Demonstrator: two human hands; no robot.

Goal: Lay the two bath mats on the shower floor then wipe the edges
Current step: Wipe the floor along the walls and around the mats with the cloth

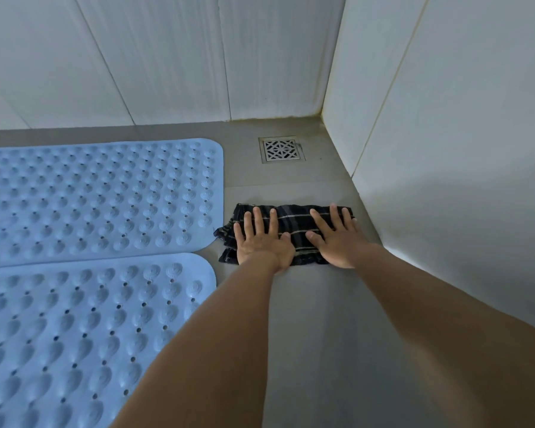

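Note:
Two light blue bath mats with raised bumps and holes lie flat side by side on the grey shower floor: the far mat [99,196] and the near mat [74,335]. Right of them a dark striped cloth [294,225] lies spread on the floor. My left hand [261,239] presses flat on the cloth's left part with fingers straight and spread. My right hand [337,239] presses flat on its right part the same way. The cloth's left edge almost touches the far mat's corner.
A square metal floor drain [281,149] sits beyond the cloth near the back wall. White tiled walls close the back [183,57] and the right side [445,134], meeting in a corner. Bare grey floor [315,350] runs toward me between the mats and the right wall.

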